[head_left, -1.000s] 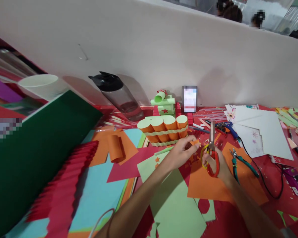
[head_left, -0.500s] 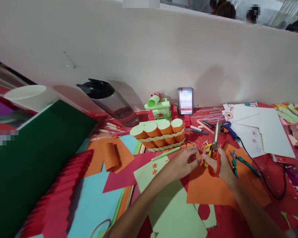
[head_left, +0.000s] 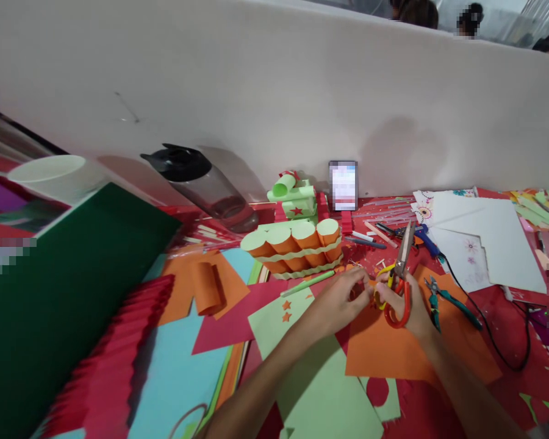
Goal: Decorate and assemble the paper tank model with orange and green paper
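My right hand (head_left: 407, 302) is closed round the red and yellow handles of a pair of scissors (head_left: 403, 253), whose blades point up and away from me. Close beside it, my left hand (head_left: 343, 299) pinches what looks like a small scrap of orange paper, mostly covered by the fingers. Both hands are above a sheet of orange paper (head_left: 379, 353). Left of them, small orange paper stars (head_left: 286, 317) lie on a pale green sheet (head_left: 268, 326). Just beyond is a green pen (head_left: 307, 284).
Behind the hands stand a row of orange paper tubes (head_left: 279, 266) and a green paper tank model (head_left: 297, 207). A phone (head_left: 343, 186) leans on the wall beside a bottle (head_left: 210, 189). Pliers (head_left: 434, 299) and a corded glue gun (head_left: 427, 239) lie to the right.
The scissors have tilted slightly to the right in my right hand. My left hand stays almost in place, and the whole view has shifted a little.
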A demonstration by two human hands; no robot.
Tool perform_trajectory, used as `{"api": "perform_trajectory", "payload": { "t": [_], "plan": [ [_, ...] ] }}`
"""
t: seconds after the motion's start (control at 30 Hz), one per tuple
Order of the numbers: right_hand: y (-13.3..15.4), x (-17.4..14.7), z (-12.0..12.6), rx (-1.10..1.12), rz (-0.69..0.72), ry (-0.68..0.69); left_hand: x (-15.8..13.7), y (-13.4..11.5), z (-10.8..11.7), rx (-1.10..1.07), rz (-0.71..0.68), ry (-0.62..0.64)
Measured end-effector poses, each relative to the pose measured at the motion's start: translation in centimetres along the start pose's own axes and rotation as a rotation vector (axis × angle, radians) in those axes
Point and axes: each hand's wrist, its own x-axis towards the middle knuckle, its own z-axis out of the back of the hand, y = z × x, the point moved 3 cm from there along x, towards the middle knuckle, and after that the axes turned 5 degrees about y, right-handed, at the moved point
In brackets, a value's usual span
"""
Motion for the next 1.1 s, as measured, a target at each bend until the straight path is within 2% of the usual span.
{"api": "perform_trajectory", "payload": {
  "t": [0.2,0.33,0.53,0.7,0.9,1.0,1.1],
  "plan": [
    [-0.5,0.1,0.1,0.041,-0.009,0.003,-0.1,-0.2,-0.2,-0.003,0.007,0.026],
    [-0.6,0.2,0.4,0.032,0.01,-0.044,0.0,0.0,-0.7,-0.075,0.007,0.018],
    [-0.8,0.0,0.5,0.03,0.037,-0.151,0.2,0.4,-1.1,-0.171,0.001,-0.067],
    [-0.3,-0.1,0.3,0.042,0.079,-0.129,0.5,0.8,-1.3,-0.305,-0.008,-0.098],
    [0.5,0.0,0.1,0.021,0.08,-0.116,0.6,0.7,-1.3,-0.277,-0.023,-0.105],
    [0.5,0.0,0.2,0.032,0.037,-0.068,0.6,0.7,-0.9,-0.295,-0.027,-0.116],
    [0.3,0.0,0.3,0.056,-0.019,0.029,0.5,0.8,-0.1,-0.395,-0.023,-0.209]
  ]
}}
